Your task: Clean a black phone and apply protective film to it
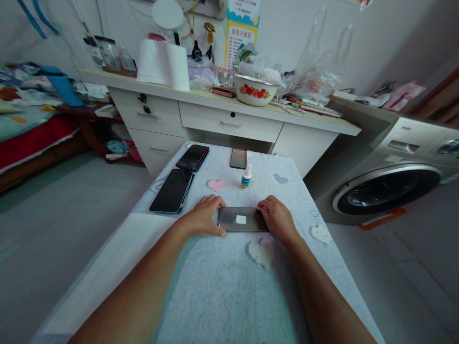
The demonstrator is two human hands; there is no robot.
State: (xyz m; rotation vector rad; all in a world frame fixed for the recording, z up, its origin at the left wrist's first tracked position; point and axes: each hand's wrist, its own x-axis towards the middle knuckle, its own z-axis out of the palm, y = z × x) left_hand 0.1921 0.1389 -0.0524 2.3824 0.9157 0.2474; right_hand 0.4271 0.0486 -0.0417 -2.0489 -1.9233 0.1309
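A grey smartphone point(229, 220) lies back up on the cloth-covered table, with a small white sticker point(241, 220) on its back. My left hand point(206, 217) grips its left end, the thumb at the near edge and the fingers at the far edge. At the other end, my right hand point(278, 217) is closed, its bent fingers on the corner by the dark camera; the thumb is partly hidden. Beyond the phone stands a small white spray bottle point(245, 177) with a blue and yellow label.
Two black-screened phones point(172, 190) point(193, 156) lie at the table's left. A phone case point(238, 158) lies at the far edge. Behind stands a white desk point(229, 125) bearing a paper roll point(163, 64), a flowered bowl point(255, 91) and plastic bags. A washing machine point(387, 157) is on the right.
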